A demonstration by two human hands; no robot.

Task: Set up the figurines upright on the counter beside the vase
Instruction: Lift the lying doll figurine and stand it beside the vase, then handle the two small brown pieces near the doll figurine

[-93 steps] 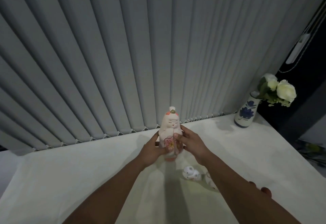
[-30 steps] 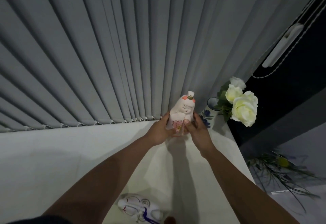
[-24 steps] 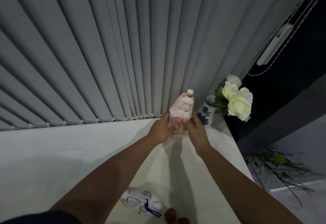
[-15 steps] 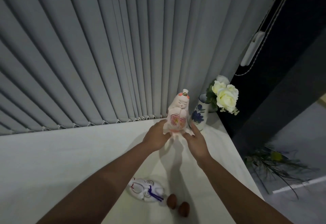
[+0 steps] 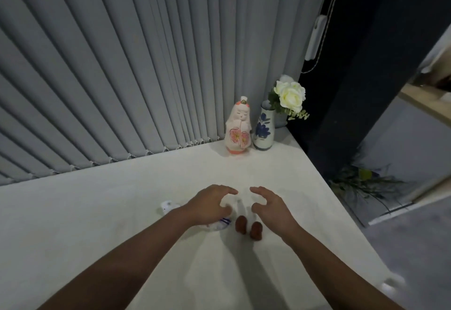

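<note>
Nearest on the tabletop [image 5: 97, 212], both hands hung empty with fingers spread: the left hand [image 5: 207, 207] over a small white figurine [image 5: 170, 206] that seemed to lie on its side, the right hand [image 5: 271, 208] just beside two small brown pieces [image 5: 247, 228]. Neither grip held anything. Farther back, the tall doll [image 5: 238, 127] stood upright just beside the vase [image 5: 263, 129] of white roses, against the blinds [image 5: 122, 65]. One figurine looked placed; the small ones were likely left.
</note>
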